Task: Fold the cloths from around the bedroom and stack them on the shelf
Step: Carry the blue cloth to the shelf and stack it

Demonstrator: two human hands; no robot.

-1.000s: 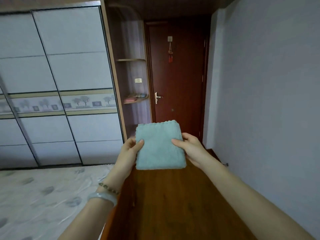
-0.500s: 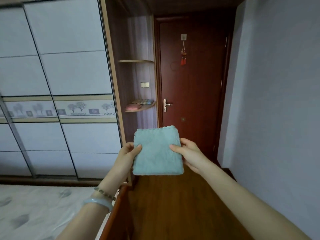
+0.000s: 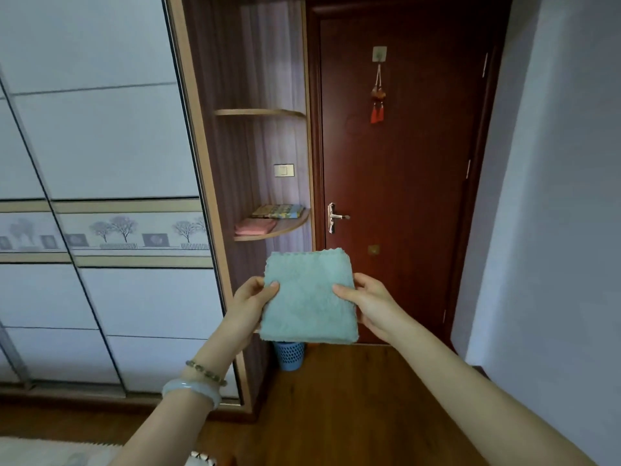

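Observation:
A folded light-teal cloth (image 3: 307,297) is held flat in front of me at mid-frame. My left hand (image 3: 250,302) grips its left edge with the thumb on top. My right hand (image 3: 366,302) grips its right edge the same way. Ahead and a little above stands a curved wooden corner shelf (image 3: 285,228) beside the wardrobe. On it lie a folded pink cloth (image 3: 254,227) at the front and a folded yellow-patterned cloth (image 3: 277,211) behind it. A higher shelf (image 3: 260,112) carries nothing that I can see.
A dark red door (image 3: 396,163) with a metal handle (image 3: 334,216) stands right of the shelves. White sliding wardrobe panels (image 3: 100,163) fill the left. A blue mesh bin (image 3: 289,355) sits on the wooden floor (image 3: 336,415) below the shelves. A grey wall (image 3: 554,196) runs along the right.
I have moved closer to the corner shelves and the door, which now look larger. The bed has dropped out of view at the lower left. Both hands keep the same hold on the cloth.

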